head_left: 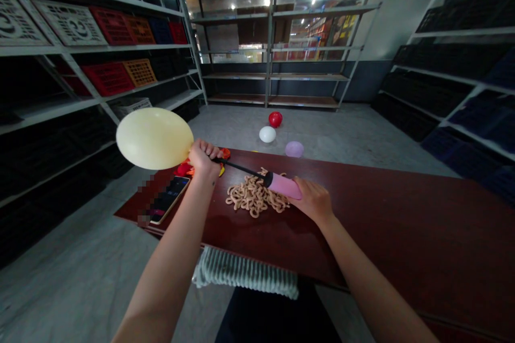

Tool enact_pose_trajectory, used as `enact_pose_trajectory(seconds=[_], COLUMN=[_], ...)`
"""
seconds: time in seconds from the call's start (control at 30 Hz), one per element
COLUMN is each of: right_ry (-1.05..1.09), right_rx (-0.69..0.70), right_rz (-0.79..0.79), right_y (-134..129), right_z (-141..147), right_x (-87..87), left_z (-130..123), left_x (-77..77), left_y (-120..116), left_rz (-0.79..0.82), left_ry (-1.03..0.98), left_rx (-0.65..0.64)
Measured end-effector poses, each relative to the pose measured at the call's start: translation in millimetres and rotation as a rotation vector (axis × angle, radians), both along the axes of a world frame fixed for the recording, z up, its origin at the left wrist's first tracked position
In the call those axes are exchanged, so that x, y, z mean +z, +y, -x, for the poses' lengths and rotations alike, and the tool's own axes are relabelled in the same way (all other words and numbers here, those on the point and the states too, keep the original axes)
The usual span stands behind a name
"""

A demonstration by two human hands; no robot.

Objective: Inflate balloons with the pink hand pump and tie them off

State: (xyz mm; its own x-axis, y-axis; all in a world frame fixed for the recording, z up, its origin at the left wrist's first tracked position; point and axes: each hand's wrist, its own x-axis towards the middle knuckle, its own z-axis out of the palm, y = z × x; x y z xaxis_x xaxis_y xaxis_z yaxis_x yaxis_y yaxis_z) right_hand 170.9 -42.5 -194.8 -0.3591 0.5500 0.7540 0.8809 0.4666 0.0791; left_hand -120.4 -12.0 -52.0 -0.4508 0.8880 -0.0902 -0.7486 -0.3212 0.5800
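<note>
A large pale yellow balloon (155,138), inflated, sits to the left of my left hand (204,156). That hand is closed around the balloon's neck, where the black shaft end of a pink balloon pump (284,185) meets it. My right hand (314,198) grips the pump's pink body at the other end. The black shaft stretches between the two hands, drawn out. Beneath the pump lies a heap of tan curly rings or links (255,195) on the dark red table. The balloon's mouth is hidden by my left fingers.
A phone (171,199) rests at the left of the table (382,209), near some red, orange and yellow uninflated balloons (184,169). Red (276,119), white (267,134) and purple balloons (294,149) are beyond the table. Shelves with crates (107,79) stand around.
</note>
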Motion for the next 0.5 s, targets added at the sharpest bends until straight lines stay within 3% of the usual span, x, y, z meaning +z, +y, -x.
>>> enact_pose_trajectory(seconds=[0.27,0.37,0.5], right_ry=[0.142,0.201,0.266], right_rx=[-0.147,-0.164,-0.182], right_rz=[-0.015,0.010,0.047], right_y=[3,5,8], right_z=[-14,-15,-13], right_x=[-4.1,-2.5,-0.5], left_z=[-58,-83,-122], left_x=[24.8,23.6,8.2], left_y=[7,19,32], left_rz=[-0.119,-0.138,-0.115], left_ry=[0.047,0.081,0.115], left_rx=[0.024,-0.014,-0.070])
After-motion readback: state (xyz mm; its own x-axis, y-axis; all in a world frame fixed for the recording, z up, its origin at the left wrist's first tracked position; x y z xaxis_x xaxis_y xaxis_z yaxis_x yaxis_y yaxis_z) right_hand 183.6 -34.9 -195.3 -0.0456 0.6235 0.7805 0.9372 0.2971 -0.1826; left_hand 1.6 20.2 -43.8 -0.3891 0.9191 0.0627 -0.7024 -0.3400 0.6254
